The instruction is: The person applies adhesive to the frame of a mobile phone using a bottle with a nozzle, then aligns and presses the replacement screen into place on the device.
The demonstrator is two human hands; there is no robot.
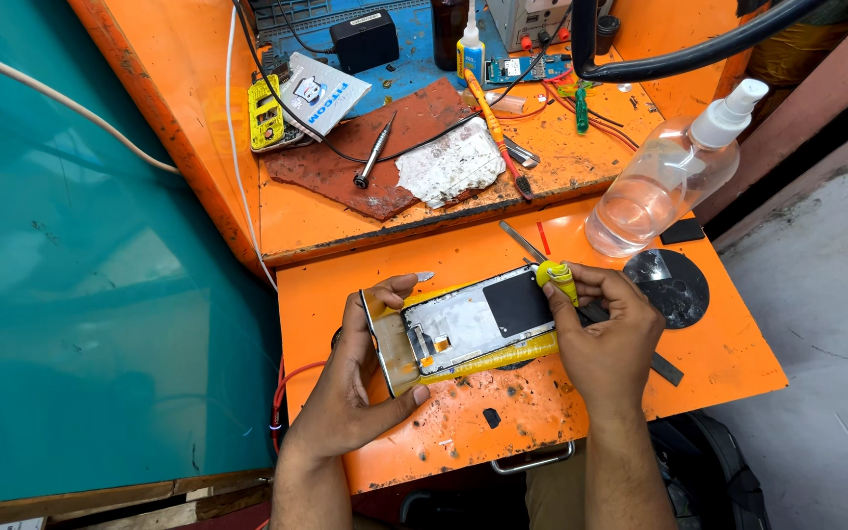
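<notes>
Left hand [353, 378]: curled around the left end of the phone frame [463, 329], thumb on the near edge, fingers [392, 289] over the far edge.
Right hand [606, 344]: closed on a small yellow bottle [558, 279], its tip set at the frame's right far corner.
Frame axis: long side lies left to right, right end tilted slightly away.
Place: held just above the orange table [718, 353].
Nearby: clear spray bottle [664, 177] lies beyond.

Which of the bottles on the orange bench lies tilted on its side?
The clear spray bottle with the white nozzle, beside the right hand, lies tilted. The small white glue bottle and the dark brown bottle at the back stand upright.
</notes>
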